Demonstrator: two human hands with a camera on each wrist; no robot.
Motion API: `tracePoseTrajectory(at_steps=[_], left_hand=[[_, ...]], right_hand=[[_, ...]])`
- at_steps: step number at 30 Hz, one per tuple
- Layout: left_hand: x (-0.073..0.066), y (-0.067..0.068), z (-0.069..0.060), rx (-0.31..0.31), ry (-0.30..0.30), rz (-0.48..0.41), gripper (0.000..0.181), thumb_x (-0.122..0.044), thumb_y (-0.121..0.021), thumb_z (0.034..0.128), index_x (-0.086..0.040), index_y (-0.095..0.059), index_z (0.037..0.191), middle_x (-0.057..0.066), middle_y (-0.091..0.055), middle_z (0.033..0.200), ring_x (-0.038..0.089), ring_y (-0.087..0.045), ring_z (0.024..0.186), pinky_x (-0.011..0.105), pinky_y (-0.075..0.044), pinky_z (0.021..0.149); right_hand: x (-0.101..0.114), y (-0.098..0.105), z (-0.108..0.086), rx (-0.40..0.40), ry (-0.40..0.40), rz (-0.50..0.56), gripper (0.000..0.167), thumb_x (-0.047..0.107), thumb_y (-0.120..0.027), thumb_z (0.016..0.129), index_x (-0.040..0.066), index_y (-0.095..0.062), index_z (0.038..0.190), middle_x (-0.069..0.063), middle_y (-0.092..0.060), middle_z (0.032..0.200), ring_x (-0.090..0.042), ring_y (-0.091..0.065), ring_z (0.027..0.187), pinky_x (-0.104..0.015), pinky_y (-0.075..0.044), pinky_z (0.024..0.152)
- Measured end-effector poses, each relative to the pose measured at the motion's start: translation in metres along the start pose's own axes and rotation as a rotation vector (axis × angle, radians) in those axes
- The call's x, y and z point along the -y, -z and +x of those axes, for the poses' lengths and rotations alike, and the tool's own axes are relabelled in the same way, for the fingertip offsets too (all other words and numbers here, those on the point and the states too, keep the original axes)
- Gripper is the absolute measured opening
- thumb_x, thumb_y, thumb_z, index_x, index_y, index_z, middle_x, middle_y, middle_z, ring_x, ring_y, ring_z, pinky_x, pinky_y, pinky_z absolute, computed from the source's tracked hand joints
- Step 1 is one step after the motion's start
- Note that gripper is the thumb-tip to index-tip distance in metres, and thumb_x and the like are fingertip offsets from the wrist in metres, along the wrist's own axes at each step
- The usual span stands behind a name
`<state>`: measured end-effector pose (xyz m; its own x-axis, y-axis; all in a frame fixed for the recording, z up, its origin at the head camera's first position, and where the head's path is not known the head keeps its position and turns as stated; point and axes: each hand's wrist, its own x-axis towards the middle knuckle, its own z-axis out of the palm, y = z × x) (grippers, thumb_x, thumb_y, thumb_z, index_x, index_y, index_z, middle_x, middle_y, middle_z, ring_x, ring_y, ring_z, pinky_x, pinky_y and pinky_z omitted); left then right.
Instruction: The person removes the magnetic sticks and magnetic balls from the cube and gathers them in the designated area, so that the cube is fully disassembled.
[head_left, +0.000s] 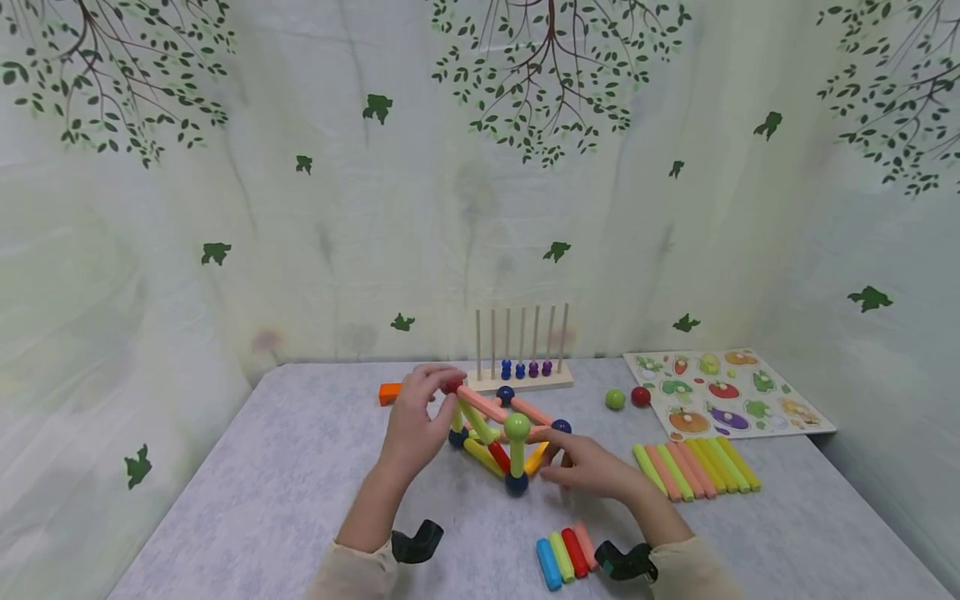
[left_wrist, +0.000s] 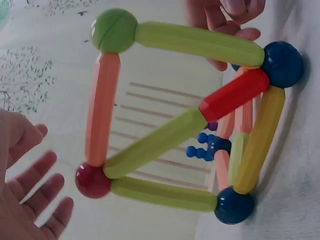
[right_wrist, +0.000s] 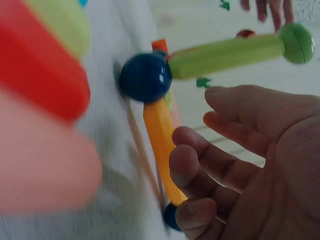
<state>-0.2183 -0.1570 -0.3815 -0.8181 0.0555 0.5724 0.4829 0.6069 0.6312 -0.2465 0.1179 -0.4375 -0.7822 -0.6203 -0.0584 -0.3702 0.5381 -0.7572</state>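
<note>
A frame of coloured rods and balls stands on the table, with dark blue balls [left_wrist: 234, 205] at its base. Its upper corners are a green ball [head_left: 517, 426] and a red ball [left_wrist: 93, 179], joined by a pink rod [left_wrist: 103, 110]. A red rod [left_wrist: 235, 95] and a yellow-green rod form a diagonal below. Beside the red ball, my left hand [head_left: 418, 418] has its fingers spread, and the left wrist view shows a gap between them. My right hand [right_wrist: 250, 165] is loosely bent beside an orange rod [right_wrist: 162, 147] at the base; whether the fingertips touch it is unclear.
Behind the frame stands a wooden peg rack [head_left: 528, 383] with beads, an orange block [head_left: 388, 393] to its left. At right lie a loose green ball [head_left: 615, 399], a red ball [head_left: 641, 397], a vegetable picture board [head_left: 705, 392] and several rods [head_left: 697, 471]. Short rods [head_left: 576, 553] lie in front.
</note>
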Motion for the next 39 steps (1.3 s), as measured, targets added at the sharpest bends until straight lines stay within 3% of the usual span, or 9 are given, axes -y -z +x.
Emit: tracePoseTrajectory(at_steps=[4,8,11,16,22,25,29,33,39], left_hand=[[0.012,-0.003,0.001,0.071,0.169,-0.067,0.048,-0.017,-0.066,0.0954,-0.022,-0.054,0.141,0.005,-0.047,0.148,0.027,-0.046,0.134,0.05,-0.047,0.105],[0.023,-0.009,0.0,0.177,0.338,-0.19,0.063,-0.027,-0.063,0.0985,-0.032,-0.034,0.154,0.005,-0.034,0.16,0.033,-0.04,0.143,0.058,-0.037,0.114],[0.027,-0.012,-0.001,0.219,0.386,-0.25,0.066,-0.03,-0.061,0.0999,-0.034,-0.026,0.156,0.007,-0.036,0.159,0.038,-0.042,0.142,0.06,-0.037,0.113],[0.03,-0.014,-0.001,0.236,0.397,-0.282,0.066,-0.03,-0.06,0.1006,-0.036,-0.024,0.156,0.01,-0.042,0.154,0.04,-0.047,0.137,0.058,-0.044,0.108],[0.03,-0.011,-0.001,0.267,0.403,-0.276,0.056,-0.028,-0.056,0.1026,-0.035,-0.032,0.152,0.008,-0.05,0.147,0.034,-0.053,0.13,0.052,-0.05,0.103],[0.03,-0.006,-0.001,0.3,0.403,-0.295,0.046,-0.025,-0.053,0.104,-0.032,-0.041,0.147,0.008,-0.055,0.139,0.031,-0.058,0.122,0.05,-0.053,0.099],[0.029,0.003,0.0,0.391,0.384,-0.357,0.038,-0.02,-0.052,0.1047,-0.026,-0.048,0.142,0.009,-0.059,0.133,0.027,-0.062,0.115,0.046,-0.057,0.091],[0.029,0.009,0.001,0.477,0.345,-0.388,0.035,-0.021,-0.056,0.103,-0.021,-0.051,0.138,0.011,-0.061,0.13,0.027,-0.064,0.113,0.044,-0.059,0.086],[0.027,0.011,0.0,0.535,0.313,-0.364,0.032,-0.025,-0.063,0.0993,-0.021,-0.057,0.13,0.008,-0.063,0.124,0.025,-0.067,0.108,0.04,-0.061,0.078]], right_hand=[[0.01,-0.01,0.002,0.071,0.007,0.026,0.056,0.023,-0.066,0.095,0.027,-0.047,0.148,-0.001,-0.065,0.104,-0.018,-0.06,0.077,-0.029,-0.052,0.064],[0.013,-0.018,0.005,0.092,-0.012,0.027,0.058,0.022,-0.069,0.093,0.029,-0.048,0.146,0.002,-0.065,0.099,-0.017,-0.06,0.078,-0.028,-0.053,0.065],[0.012,-0.021,0.007,0.096,-0.033,0.01,0.046,0.022,-0.07,0.093,0.023,-0.056,0.137,0.003,-0.065,0.094,-0.016,-0.06,0.075,-0.027,-0.052,0.065],[0.009,-0.025,0.01,0.106,-0.055,-0.016,0.034,0.023,-0.071,0.092,0.019,-0.06,0.124,0.004,-0.064,0.09,-0.016,-0.059,0.073,-0.027,-0.051,0.064],[0.004,-0.023,0.009,0.053,-0.054,-0.088,0.05,0.028,-0.077,0.088,0.026,-0.057,0.134,0.005,-0.061,0.086,-0.014,-0.057,0.075,-0.027,-0.048,0.064],[0.0,-0.019,0.007,0.044,-0.079,-0.106,0.042,0.03,-0.08,0.085,0.023,-0.062,0.122,0.005,-0.061,0.083,-0.015,-0.056,0.074,-0.028,-0.046,0.064],[-0.008,-0.012,0.005,0.018,-0.098,-0.116,0.028,0.029,-0.08,0.085,0.019,-0.064,0.104,0.002,-0.06,0.081,-0.016,-0.054,0.074,-0.029,-0.044,0.064],[-0.017,-0.004,0.003,-0.034,-0.092,-0.118,0.025,0.028,-0.078,0.086,0.02,-0.064,0.105,0.002,-0.061,0.086,-0.015,-0.055,0.077,-0.028,-0.046,0.064],[-0.026,-0.001,0.002,-0.124,-0.117,-0.105,0.03,0.022,-0.074,0.09,0.024,-0.063,0.117,0.001,-0.064,0.095,-0.017,-0.057,0.079,-0.03,-0.049,0.066]])
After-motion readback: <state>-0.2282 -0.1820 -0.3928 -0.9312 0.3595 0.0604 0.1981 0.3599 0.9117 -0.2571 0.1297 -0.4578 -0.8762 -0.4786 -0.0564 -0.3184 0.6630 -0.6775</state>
